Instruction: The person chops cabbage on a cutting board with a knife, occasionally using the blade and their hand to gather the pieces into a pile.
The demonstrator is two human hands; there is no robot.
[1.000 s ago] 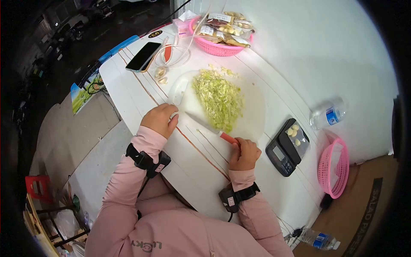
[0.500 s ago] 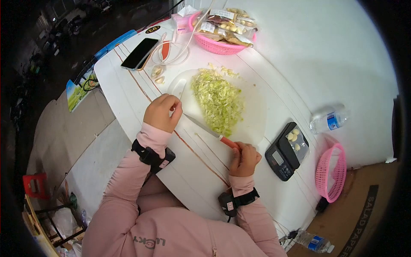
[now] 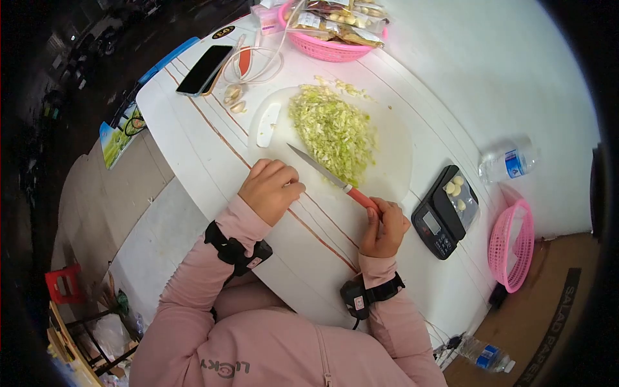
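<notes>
My right hand [image 3: 385,227] grips the red-orange handle of a knife [image 3: 320,169]. Its blade points up and left along the near edge of the chopped greens. A pile of pale green and white chopped vegetable [image 3: 332,129] lies on a white cutting board [image 3: 393,138] with a handle slot at its left. Just below the board's near left edge, my left hand [image 3: 271,191] has its fingers curled closed, apart from the knife. Whatever those fingers may hold is hidden.
Garlic pieces [image 3: 235,100], a phone [image 3: 205,69] and a white cable [image 3: 274,71] lie at the upper left. Bagged goods fill a pink basket [image 3: 332,50] behind. To the right are a black scale [image 3: 438,222] with peeled cloves, a water bottle [image 3: 509,164] and another pink basket [image 3: 512,248].
My left hand has drawn back from beside the blade tip and board handle, towards me and right. The knife in my right hand has shifted right, and the whole view has shifted slightly.
</notes>
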